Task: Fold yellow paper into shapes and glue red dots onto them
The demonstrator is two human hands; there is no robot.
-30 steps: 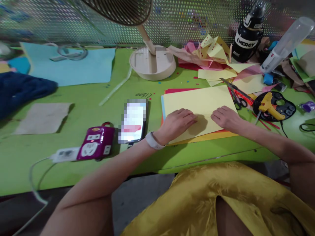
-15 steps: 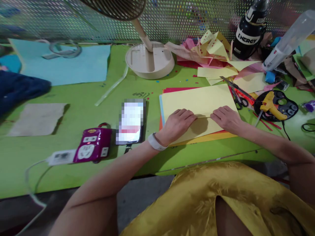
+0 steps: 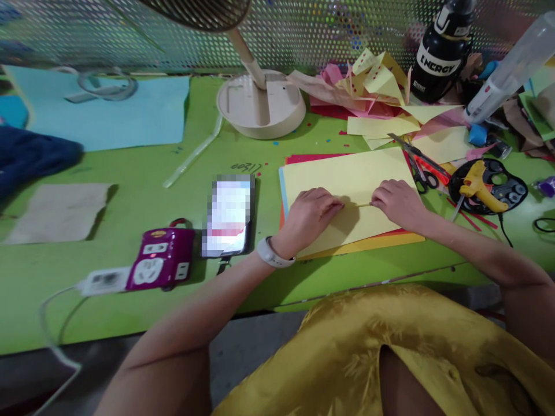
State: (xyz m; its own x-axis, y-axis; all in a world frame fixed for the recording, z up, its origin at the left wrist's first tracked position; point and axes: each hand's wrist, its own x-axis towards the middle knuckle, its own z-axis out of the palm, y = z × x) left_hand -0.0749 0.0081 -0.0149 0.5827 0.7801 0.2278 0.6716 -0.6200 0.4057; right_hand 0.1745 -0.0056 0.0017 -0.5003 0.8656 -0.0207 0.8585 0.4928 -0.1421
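Note:
Both hands pinch the ends of a thin yellow paper roll (image 3: 362,204), held level just over a pale yellow sheet (image 3: 347,170). My left hand (image 3: 310,219), with a light band on its wrist, is closed at the roll's left end. At the right end, my right hand (image 3: 398,203) has its fingers closed too. The fingers hide both ends of the roll, so only its middle shows. Beneath the yellow sheet, red, blue and orange sheets stick out at the edges of the stack.
Left of the stack lie a lit phone (image 3: 229,216) and a purple power socket (image 3: 161,258). A fan base (image 3: 262,107) stands behind. To the right are scissors (image 3: 427,179), a box cutter (image 3: 427,164), a yellow glue gun (image 3: 481,188), paper scraps (image 3: 377,86) and a black bottle (image 3: 440,63).
My hands have lifted slightly from the sheet, fingers more pinched, and the thin yellow roll between them shows more clearly. The view has shifted a little.

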